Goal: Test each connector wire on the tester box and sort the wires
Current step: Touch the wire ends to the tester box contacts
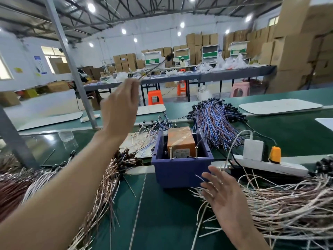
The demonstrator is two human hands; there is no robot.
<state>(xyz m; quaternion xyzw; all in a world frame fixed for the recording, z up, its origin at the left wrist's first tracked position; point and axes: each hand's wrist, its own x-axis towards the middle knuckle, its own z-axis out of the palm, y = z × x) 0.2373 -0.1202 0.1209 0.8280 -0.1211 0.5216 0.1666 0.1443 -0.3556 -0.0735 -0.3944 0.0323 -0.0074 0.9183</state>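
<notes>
Left forearm crosses the near-left corner over the brown wire pile (111, 174). The left hand (119, 105) is raised high, w/ a wire (155, 68) and its black connector angling up from the fingertips. Too blurred to tell if it's pinched or loose. Right hand (221, 193) is spread wide, holding nothing, over the pale wire heap (288, 201). Orange tester box (181, 139) sits in a blue bin (180, 172) mid-table, btw the piles. Blue-purple bundle (216, 121) lies behind it, and the power strip (270, 166) is just right of the bin.
</notes>
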